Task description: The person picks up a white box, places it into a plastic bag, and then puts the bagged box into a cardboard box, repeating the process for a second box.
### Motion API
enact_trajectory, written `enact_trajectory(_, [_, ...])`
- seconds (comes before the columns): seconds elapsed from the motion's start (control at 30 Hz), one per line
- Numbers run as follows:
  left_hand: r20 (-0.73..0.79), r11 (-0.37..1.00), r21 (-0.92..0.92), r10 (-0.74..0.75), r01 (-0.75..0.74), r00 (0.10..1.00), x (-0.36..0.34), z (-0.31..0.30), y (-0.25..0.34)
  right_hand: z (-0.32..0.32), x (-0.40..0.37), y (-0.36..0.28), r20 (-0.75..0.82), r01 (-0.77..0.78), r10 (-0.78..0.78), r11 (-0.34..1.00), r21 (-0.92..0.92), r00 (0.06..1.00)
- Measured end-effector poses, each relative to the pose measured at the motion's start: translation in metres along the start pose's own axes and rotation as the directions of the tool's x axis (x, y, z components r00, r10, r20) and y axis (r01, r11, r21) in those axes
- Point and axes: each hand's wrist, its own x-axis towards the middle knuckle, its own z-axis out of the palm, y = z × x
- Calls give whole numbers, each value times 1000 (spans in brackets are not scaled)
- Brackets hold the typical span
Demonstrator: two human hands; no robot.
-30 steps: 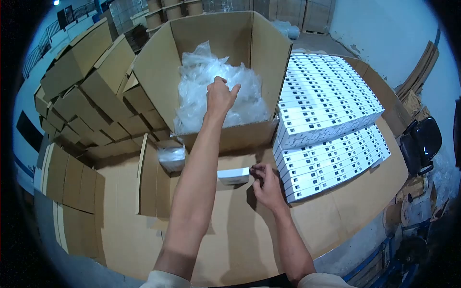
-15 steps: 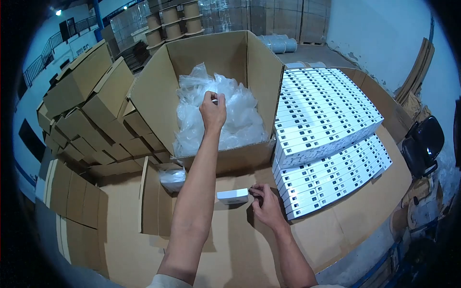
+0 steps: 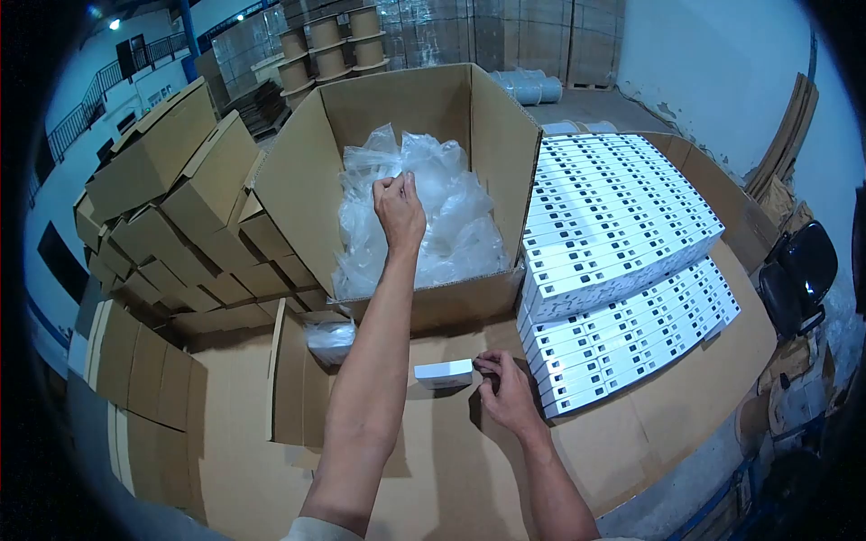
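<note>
My left hand (image 3: 400, 213) reaches into a large open carton (image 3: 406, 95), its fingers pinched together at the pile of clear plastic bags (image 3: 451, 203). Thin film lies right at its fingertips. Lower down, my right hand (image 3: 508, 389) has its thumb and fingers closed at the right end of a small white box (image 3: 443, 374). That box is level, just over the cardboard surface, with a shadow beneath it. To the left stands a small open carton (image 3: 293, 388) holding bagged items (image 3: 330, 340), partly hidden by my left forearm.
Stacked rows of white boxes with dark squares (image 3: 622, 207) rise at the right. Folded-open brown cartons (image 3: 171, 207) are piled at the left, with more cartons (image 3: 149, 379) nearer me. A black chair (image 3: 798, 270) stands beyond the table's right edge (image 3: 667, 433).
The whole view has shifted slightly right and down. My left fingers have turned a little at the bags, and the film around them has moved. My right hand stays at the white box.
</note>
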Motion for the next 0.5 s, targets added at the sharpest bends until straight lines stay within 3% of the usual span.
enact_trajectory(0.13, [51, 999, -52, 10, -8, 999, 7, -5, 6, 0, 0, -1, -6, 13, -13, 1000, 4, 1000])
enact_trajectory(0.23, [109, 976, -183, -97, 116, 989, 9, -10, 4, 0, 0, -2, -5, 18, -18, 1000, 3, 1000])
enact_trajectory(0.33, [46, 980, -139, -140, 145, 989, 15, -3, -12, 0, 0, -2, -1, 25, -25, 999, -21, 1000])
enact_trajectory(0.43, [173, 941, -171, -263, 292, 949, 21, -1, -22, -1, -1, -4, 6, 23, -23, 998, -51, 1000])
enact_trajectory(0.5, [150, 926, -241, -261, 291, 954, 26, 1, -23, -2, -1, -4, 11, 25, -25, 998, -58, 1000])
